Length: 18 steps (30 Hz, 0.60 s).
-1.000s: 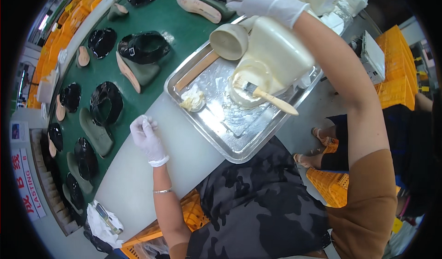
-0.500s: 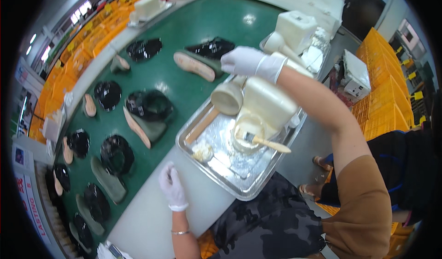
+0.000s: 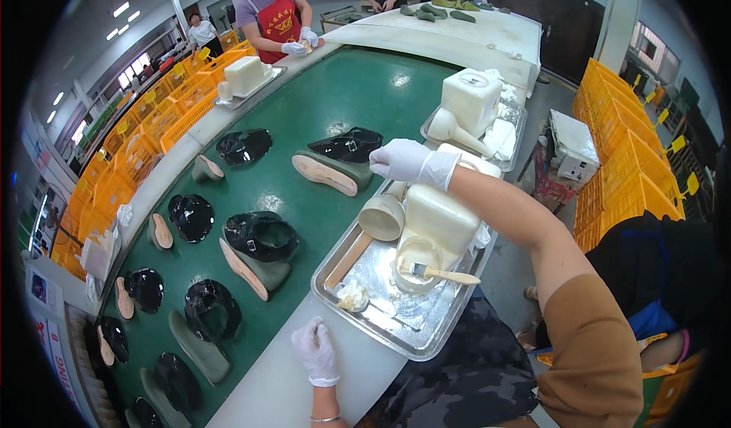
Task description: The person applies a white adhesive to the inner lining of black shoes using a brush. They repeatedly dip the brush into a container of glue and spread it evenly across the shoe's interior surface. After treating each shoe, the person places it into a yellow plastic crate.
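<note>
Our right fingers (image 3: 390, 156) hang loosely curled in the white glove, clamped on nothing, reaching over the green belt (image 3: 335, 100) toward the nearest olive shoe sole (image 3: 329, 173) lying beside a black upper (image 3: 350, 144). Our left hand (image 3: 316, 349) rests flat, fingers together, on the white table edge (image 3: 282, 386), just by the steel tray (image 3: 396, 317). In the tray, the glue brush (image 3: 440, 274) sits in its tub (image 3: 415, 264) against the cream jug (image 3: 440, 216). Progress-wise, we'd say nothing's picked up yet; plenty of soles and uppers on the belt look unglued.
</note>
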{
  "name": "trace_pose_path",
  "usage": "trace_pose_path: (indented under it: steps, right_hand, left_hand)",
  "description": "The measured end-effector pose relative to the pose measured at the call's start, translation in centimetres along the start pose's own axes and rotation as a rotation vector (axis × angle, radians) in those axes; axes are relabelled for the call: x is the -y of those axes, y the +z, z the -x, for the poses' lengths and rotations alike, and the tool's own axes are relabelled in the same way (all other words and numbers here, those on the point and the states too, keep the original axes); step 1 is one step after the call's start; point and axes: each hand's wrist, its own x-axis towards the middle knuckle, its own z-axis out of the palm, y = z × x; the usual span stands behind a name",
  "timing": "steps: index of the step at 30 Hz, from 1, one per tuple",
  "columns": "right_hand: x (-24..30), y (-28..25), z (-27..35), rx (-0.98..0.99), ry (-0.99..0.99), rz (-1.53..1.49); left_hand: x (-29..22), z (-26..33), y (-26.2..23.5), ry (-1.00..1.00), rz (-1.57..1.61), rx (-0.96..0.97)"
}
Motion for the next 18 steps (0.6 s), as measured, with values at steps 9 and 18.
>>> trace_pose_path:
  steps: [9,18]
  right_hand:
    - [0.1,-0.1,0.1,0.023,-0.031,-0.020]
    - [0.1,-0.6,0.5,0.062,-0.108,-0.011]
  left_hand:
    - [-0.2,0.0,0.7,-0.065,-0.058,-0.019]
    - [0.1,0.6,1.1,-0.086,-0.140,-0.022]
